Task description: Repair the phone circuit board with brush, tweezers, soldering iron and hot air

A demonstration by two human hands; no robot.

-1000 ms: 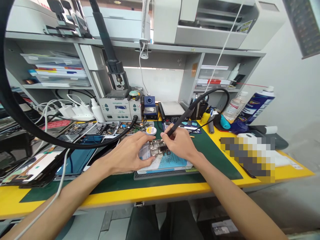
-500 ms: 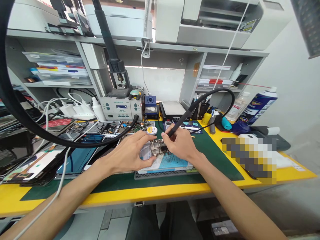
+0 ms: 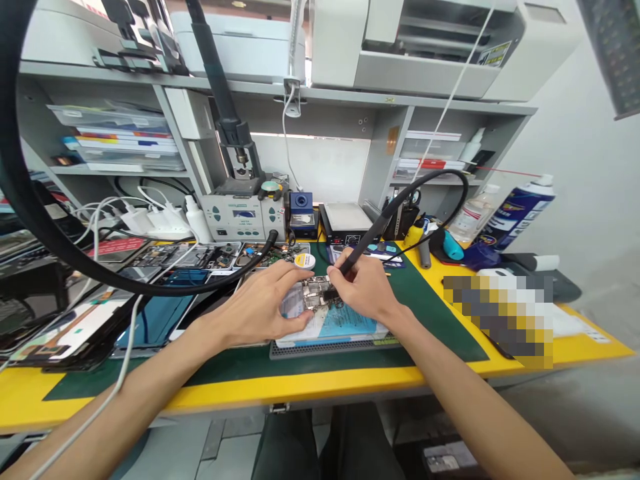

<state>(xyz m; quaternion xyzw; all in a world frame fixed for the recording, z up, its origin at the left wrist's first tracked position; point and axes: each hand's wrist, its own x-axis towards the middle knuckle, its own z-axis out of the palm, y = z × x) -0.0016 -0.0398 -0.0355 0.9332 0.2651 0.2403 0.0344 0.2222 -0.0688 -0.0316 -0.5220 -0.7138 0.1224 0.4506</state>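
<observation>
A small circuit board (image 3: 315,293) lies on a light blue pad (image 3: 340,323) on the green mat. My left hand (image 3: 260,307) rests beside the board's left edge, thumb and fingers curled against it and steadying it. My right hand (image 3: 363,287) is closed in a pen grip on a black soldering iron (image 3: 373,233), whose tip points down at the board's right part. The iron's black cable (image 3: 445,183) loops up and to the right behind my hand.
A soldering station (image 3: 243,217) and a black hot plate (image 3: 345,223) stand at the back. Opened phones and screens (image 3: 150,293) crowd the left side. A round solder tin (image 3: 304,261) sits behind the board. A spray can (image 3: 517,210), bottles and tools are at the right.
My right hand with the iron has shifted slightly right and forward along the board. The left hand has stayed put on the board.
</observation>
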